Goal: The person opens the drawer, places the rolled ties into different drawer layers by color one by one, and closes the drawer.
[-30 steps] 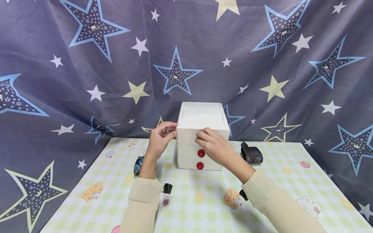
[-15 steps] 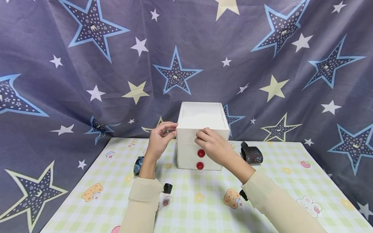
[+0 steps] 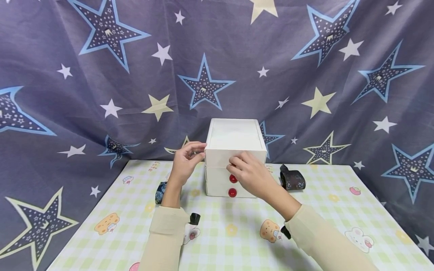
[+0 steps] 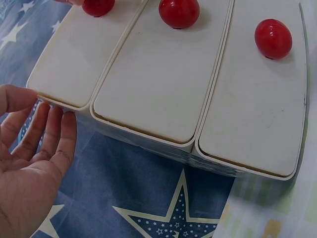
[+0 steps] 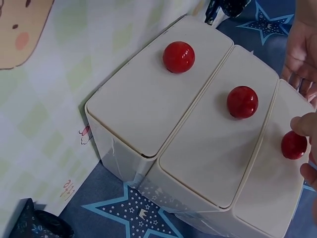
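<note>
A white three-drawer box (image 3: pixel 237 133) stands at the back of the table, its drawers closed. Round red knobs mark the drawer fronts, including the middle drawer's knob (image 5: pixel 242 102) and the bottom drawer's knob (image 5: pixel 179 57). My left hand (image 3: pixel 184 162) rests at the box's left front edge, fingers fairly straight along the top drawer's side and thumb at the corner. My right hand (image 3: pixel 252 173) is at the top drawer front; in the right wrist view its thumb and a finger pinch the top drawer's red knob (image 5: pixel 294 145). In the head view this hand hides that knob.
A dark floral cuff-like object (image 3: pixel 293 179) lies right of the box. A blue patterned one (image 3: pixel 161 192) is partly behind my left wrist. A green-checked cloth (image 3: pixel 230 244) covers the table. A star-patterned curtain (image 3: pixel 237 45) hangs close behind the box.
My right hand has shifted slightly right and towards me, and its fingers now partly cover the middle drawer's knob. My left hand and the box look unmoved.
</note>
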The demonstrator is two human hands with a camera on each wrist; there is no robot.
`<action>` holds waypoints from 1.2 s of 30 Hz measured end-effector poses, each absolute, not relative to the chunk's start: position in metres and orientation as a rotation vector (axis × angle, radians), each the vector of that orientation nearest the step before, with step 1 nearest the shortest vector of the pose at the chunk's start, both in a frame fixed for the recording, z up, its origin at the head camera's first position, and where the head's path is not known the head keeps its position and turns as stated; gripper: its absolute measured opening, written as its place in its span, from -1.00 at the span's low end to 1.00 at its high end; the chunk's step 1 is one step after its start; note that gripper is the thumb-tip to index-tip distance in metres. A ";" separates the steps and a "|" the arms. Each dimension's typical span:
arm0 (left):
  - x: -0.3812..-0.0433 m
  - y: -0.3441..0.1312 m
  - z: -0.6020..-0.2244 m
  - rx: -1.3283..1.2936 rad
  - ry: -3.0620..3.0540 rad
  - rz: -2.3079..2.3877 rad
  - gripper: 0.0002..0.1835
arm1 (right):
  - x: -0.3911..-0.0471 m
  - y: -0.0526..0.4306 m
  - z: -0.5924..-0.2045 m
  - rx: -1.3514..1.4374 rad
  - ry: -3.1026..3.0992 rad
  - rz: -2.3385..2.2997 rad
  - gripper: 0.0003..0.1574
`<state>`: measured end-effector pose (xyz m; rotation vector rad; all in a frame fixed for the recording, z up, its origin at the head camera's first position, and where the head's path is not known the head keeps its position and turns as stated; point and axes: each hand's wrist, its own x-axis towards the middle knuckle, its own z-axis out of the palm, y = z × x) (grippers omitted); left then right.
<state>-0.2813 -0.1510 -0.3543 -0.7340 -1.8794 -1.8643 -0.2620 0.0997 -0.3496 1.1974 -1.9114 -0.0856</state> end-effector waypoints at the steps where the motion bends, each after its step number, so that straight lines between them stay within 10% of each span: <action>1: -0.281 -0.151 -0.354 -0.735 -1.878 -1.864 -0.69 | -0.261 0.100 -0.350 1.198 -1.910 -0.085 -0.80; 36: -0.301 -0.155 -0.372 -0.730 -1.878 -1.863 -0.68 | -0.260 0.104 -0.399 1.204 -2.024 -0.084 -0.73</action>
